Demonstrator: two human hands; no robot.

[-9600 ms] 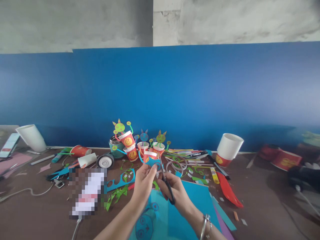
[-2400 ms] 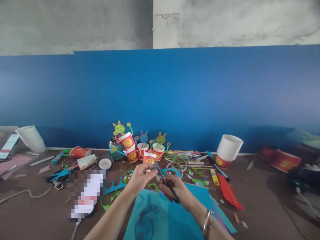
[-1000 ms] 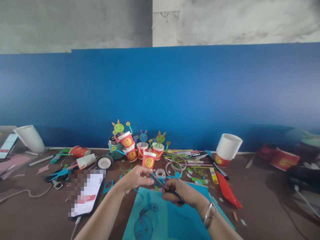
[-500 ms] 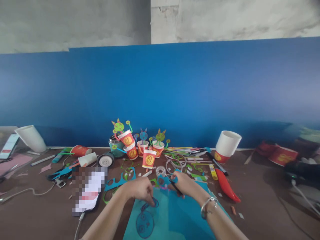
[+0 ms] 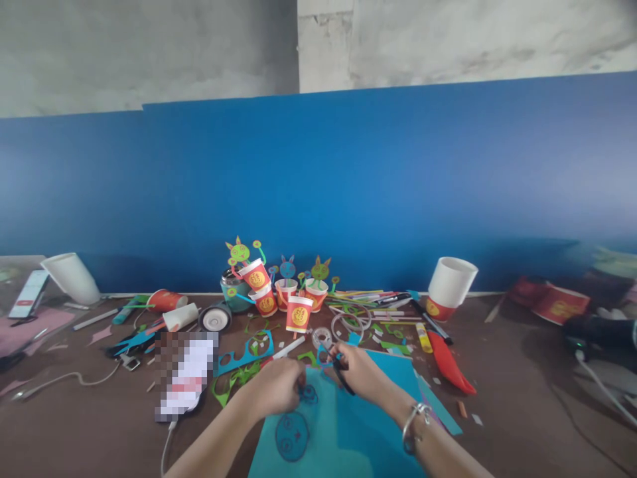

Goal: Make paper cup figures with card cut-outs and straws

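The head camera looked forward and down over two bare hands (image 5: 281,385), near at lower centre, toward a flat blue partition (image 5: 318,186) mid-frame.

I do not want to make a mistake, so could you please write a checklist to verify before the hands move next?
1. Right hand has the scissors: ok.
2. Scissor blades closed: cannot tell, too small and blurred.
3. Left hand gripping something: cannot tell.
4. Drawn face on the blue paper uncovered: ok.
5. Table free of loose offcuts: not ok, green scraps lie left of the paper.
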